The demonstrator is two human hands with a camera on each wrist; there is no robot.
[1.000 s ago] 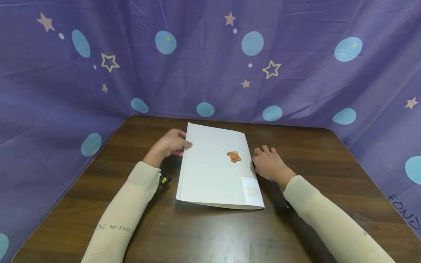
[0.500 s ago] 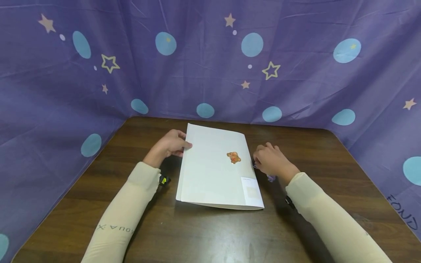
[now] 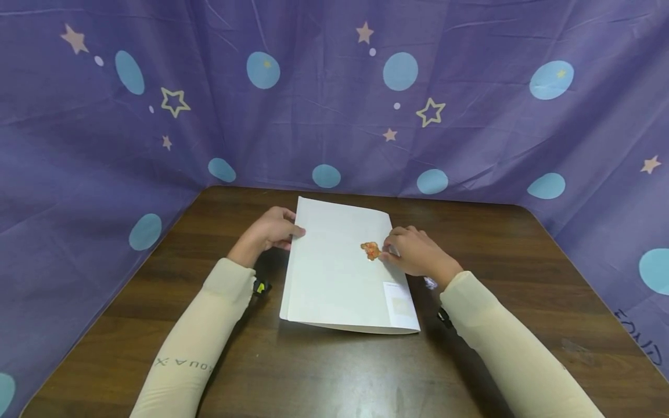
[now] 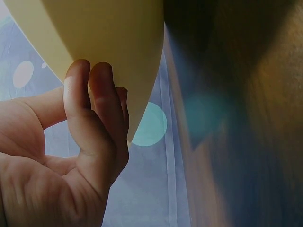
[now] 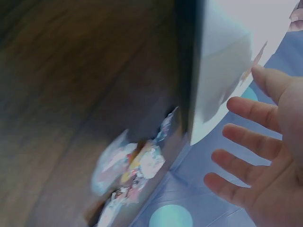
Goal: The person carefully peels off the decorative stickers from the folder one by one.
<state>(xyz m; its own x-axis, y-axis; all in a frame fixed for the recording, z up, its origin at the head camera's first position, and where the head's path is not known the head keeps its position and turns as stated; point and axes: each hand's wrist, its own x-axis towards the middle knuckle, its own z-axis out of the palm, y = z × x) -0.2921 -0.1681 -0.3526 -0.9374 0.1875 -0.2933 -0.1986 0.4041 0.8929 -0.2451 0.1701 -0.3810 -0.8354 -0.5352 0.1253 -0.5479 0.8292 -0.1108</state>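
Observation:
A white folder lies tilted over the table in the head view, its front edge bowed. My left hand pinches its left edge, thumb on top; in the left wrist view, the fingers press its underside. A brown bear sticker is on the cover toward the right. Over the folder's right edge, my right hand reaches in, and its thumb touches the sticker's right side. Seen from the right wrist, its fingers are spread and loosely extended, holding nothing.
Several colourful stickers or wrapped pieces lie on the wooden table right of the folder, mostly hidden by my right hand in the head view. A pale label sits at the folder's lower right. A purple patterned curtain hangs behind.
My right hand has moved from beside the folder's right edge leftward over the cover, its thumb now at the bear sticker. The left hand and folder have stayed put.

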